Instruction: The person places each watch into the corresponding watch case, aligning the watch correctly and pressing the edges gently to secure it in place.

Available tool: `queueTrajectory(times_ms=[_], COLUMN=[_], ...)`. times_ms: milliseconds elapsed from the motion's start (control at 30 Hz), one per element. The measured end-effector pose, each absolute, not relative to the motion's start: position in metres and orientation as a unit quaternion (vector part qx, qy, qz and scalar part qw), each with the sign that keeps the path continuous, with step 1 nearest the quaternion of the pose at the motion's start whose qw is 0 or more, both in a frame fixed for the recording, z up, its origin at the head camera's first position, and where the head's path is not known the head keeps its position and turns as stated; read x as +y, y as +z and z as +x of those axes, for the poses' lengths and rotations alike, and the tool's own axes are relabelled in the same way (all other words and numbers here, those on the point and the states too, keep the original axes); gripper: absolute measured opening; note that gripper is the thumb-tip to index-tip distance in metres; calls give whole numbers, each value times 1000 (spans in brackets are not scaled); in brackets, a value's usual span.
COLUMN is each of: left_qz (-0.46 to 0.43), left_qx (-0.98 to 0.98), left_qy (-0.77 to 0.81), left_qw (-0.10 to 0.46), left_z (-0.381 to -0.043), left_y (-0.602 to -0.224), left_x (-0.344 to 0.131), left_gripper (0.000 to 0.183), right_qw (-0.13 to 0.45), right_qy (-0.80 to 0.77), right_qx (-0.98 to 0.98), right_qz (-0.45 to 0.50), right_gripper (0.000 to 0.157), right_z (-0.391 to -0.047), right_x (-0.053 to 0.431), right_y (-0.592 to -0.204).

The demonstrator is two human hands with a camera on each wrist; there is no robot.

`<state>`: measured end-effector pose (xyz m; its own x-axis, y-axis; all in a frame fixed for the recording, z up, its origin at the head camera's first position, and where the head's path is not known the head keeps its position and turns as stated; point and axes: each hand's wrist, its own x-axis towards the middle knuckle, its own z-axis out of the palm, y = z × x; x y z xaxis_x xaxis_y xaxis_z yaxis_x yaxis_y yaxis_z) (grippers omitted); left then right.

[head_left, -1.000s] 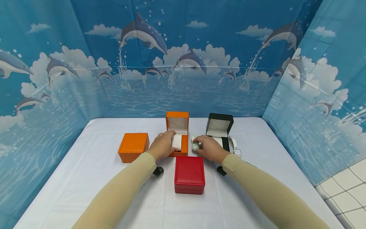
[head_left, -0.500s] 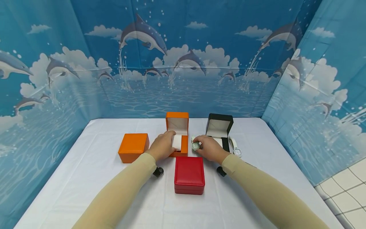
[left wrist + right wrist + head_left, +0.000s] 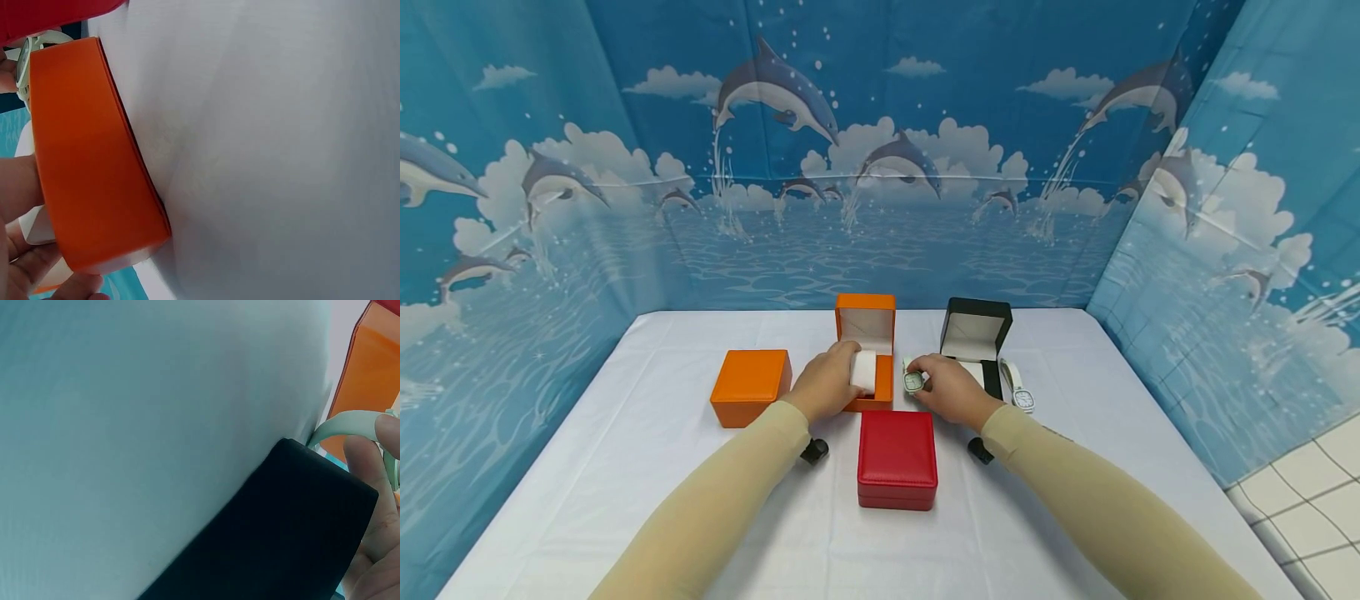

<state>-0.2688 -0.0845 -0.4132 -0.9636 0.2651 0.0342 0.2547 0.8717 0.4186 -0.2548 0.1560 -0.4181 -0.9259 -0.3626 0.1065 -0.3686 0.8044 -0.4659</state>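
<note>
orange watch box [image 3: 884,377], lid up, stands near the far edge of the table; its white cushion [image 3: 863,372] sits inside. i've got the left hand [image 3: 826,381] at that box, thumb and index clamped on the cushion from near and far ends, other fingers against the box's left side (left wrist view crops them, so exact contact there i can't tell).

on my right side, the right hand [image 3: 951,385] pinches a pale green wristwatch [image 3: 913,382] between thumb and fingers, square dial toward me, strap looped behind. watch is just right of that orange box, between it and a black watch box [image 3: 976,317], also lid up. whether the strap touches the table, can't tell.

past the black box, touching or nearly so, lies a white wristwatch [image 3: 1022,396]. red box [image 3: 897,454], lid down, sits nearest me, between both forearms. second orange box [image 3: 751,379], lid down, is left of the left hand. beige sleeves [image 3: 722,496] on both arms, white tablecloth [image 3: 820,542] under everything, blue dolphin curtain [image 3: 760,225] behind.
</note>
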Motion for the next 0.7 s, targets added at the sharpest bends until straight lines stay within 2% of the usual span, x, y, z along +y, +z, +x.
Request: queueTrajectory(times_ms=[700], left_qz=[128], left_qx=[963], left_qy=[235], left_qw=[14], left_z=[-267], left_y=[-412], left_x=[-85], left_gripper=[78], right_qw=[11], right_qy=[248], right_qx=[-948], right_qz=[197], right_gripper=[38], right_z=[-254], right_x=[157], right_y=[-417])
